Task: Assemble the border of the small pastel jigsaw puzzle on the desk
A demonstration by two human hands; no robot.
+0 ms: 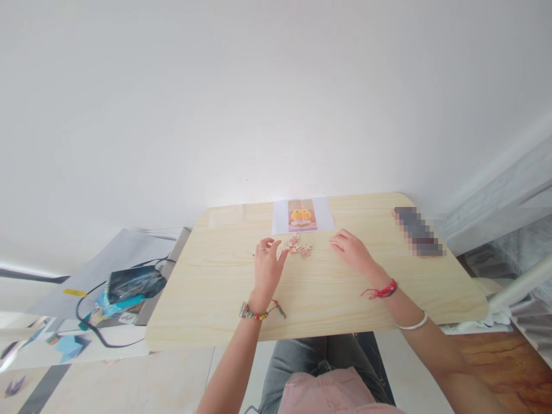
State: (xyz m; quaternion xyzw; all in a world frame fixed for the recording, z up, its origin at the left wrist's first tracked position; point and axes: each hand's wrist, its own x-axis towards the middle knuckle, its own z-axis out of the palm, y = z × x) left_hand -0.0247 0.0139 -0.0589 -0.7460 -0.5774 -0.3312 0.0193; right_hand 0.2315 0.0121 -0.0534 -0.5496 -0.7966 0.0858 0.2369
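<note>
A small pile of pink and cream jigsaw puzzle pieces [297,247] lies on the pale wooden table [207,299]. Just left of the pile, my left hand [268,267] hovers with curved fingers and the thumb apart from them. My right hand [352,252] is to the right of the pieces, its fingertips drawn together low over the tabletop. Whatever may be between those fingertips is too small to make out. Behind the pieces, a white sheet [280,217] carries a printed picture [302,215] of a yellow-orange figure on a pink background.
A blurred-out dark object [417,231] rests at the table's right side. Beyond the left edge are papers [114,259] and a dark and blue bag [135,283] with a black strap. The white wall [276,103] rises behind the table.
</note>
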